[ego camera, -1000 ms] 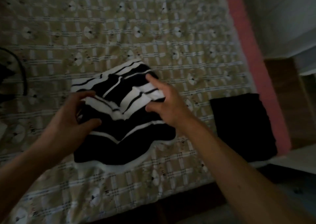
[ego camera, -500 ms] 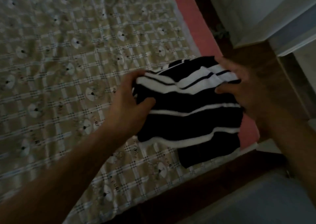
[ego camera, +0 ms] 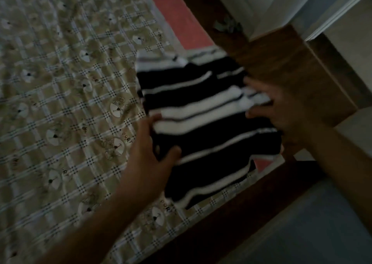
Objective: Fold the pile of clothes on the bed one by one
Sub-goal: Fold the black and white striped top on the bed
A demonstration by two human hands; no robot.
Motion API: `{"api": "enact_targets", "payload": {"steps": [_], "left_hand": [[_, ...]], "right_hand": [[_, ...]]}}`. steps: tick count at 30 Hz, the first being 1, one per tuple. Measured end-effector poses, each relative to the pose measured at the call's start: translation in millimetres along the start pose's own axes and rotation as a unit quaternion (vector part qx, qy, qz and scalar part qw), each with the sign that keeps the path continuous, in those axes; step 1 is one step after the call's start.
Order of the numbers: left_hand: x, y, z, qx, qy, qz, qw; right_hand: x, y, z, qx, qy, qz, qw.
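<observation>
Though blurred by motion, nearest: left hand [ego camera: 149,163] gripping the near-left edge of the folded black-and-white striped garment [ego camera: 201,126], thumb on top, fingers curled underneath. Garment spread low over the patterned bedspread [ego camera: 60,102] at the bed's right corner, perhaps already resting on it. Farther right, right hand [ego camera: 281,110] pinching the garment's far-right edge between thumb and fingers. Beyond, a pink sheet edge [ego camera: 175,16] beside the wooden floor [ego camera: 291,62].
</observation>
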State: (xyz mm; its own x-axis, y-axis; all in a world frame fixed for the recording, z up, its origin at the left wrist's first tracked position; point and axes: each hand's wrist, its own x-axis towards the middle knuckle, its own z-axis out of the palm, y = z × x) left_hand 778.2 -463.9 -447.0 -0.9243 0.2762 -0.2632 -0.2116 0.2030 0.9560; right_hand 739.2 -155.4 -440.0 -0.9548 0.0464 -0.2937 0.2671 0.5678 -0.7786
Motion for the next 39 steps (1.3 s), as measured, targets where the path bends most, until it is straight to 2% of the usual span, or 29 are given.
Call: {"api": "enact_targets", "payload": {"steps": [4,6,8,10,13,15,17,20,21,23,25,27,29,31,33,36,39], "left_hand": [[-48,-98,50,0.095,-0.043,-0.099,0.99],[-57,-126,62,0.123,-0.048,-0.129,0.983],[-55,-132,68,0.172,-0.033,-0.131,0.976],[-44,-123,65,0.284,0.011,-0.105,0.953],[-18,-104,63,0.383,0.079,0.036,0.92],[4,-96,71,0.408,0.041,0.114,0.905],[24,-105,77,0.47,-0.039,0.153,0.868],[28,-139,65,0.571,-0.169,0.135,0.792],[24,-149,59,0.586,-0.196,0.124,0.776],[17,-157,50,0.595,-0.215,0.108,0.767],[8,-147,46,0.588,-0.21,0.091,0.776],[-3,-136,41,0.553,-0.207,0.058,0.805],[-15,-127,32,0.466,-0.188,0.009,0.865],[-30,-116,14,0.351,-0.134,-0.034,0.926],[-48,-105,-13,0.269,-0.064,-0.06,0.959],[-79,-100,-67,0.22,0.032,-0.091,0.971],[-108,-106,-131,0.2,0.13,-0.1,0.966]], "right_hand": [[-45,102,55,-0.013,-0.028,0.145,0.989],[-62,131,73,-0.019,-0.04,0.166,0.985],[-67,144,79,-0.048,-0.007,0.147,0.988],[-66,142,83,-0.111,0.06,0.113,0.986],[-62,112,100,-0.19,0.128,0.035,0.973],[-57,91,118,-0.227,0.117,-0.009,0.967],[-54,94,138,-0.255,0.09,-0.006,0.963],[-59,118,163,-0.3,0.039,0.043,0.952],[-61,124,167,-0.311,0.026,0.052,0.949],[-60,124,169,-0.317,0.008,0.071,0.946],[-56,110,164,-0.304,-0.007,0.094,0.948],[-57,86,161,-0.269,-0.005,0.106,0.957],[-60,56,164,-0.213,0.021,0.099,0.972],[-63,21,178,-0.169,0.029,0.087,0.981],[-61,-16,203,-0.154,0.006,0.08,0.985],[-56,-72,260,-0.134,-0.042,0.051,0.989],[-52,-130,325,-0.111,-0.087,-0.018,0.99]]}}
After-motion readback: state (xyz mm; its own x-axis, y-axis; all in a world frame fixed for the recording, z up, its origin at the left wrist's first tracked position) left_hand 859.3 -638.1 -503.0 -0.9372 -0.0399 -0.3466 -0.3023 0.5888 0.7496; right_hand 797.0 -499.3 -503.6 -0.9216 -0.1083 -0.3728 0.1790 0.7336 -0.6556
